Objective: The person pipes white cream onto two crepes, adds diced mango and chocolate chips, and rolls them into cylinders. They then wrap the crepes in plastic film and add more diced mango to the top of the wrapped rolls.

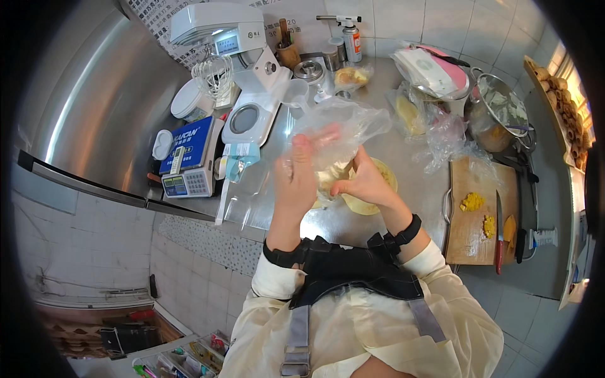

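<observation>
Crumpled clear plastic bag [360,123] raised above steel surface [417,201], just beyond hands, long axis slanting far-right. Left hand [295,183] overlaps it more, fingers behind or inside film; right hand [370,186] at near edge, thumb apart from forefinger; either grip unclear. Pale-yellow round bowl [360,206] beneath right.

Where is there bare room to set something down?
Bare steel counter shows between the pale yellow bowl and the cutting board; the board's lower left is bare too. Crowded: the left, with scale and mixer, and the back right, with plastic bags and metal pot.
</observation>
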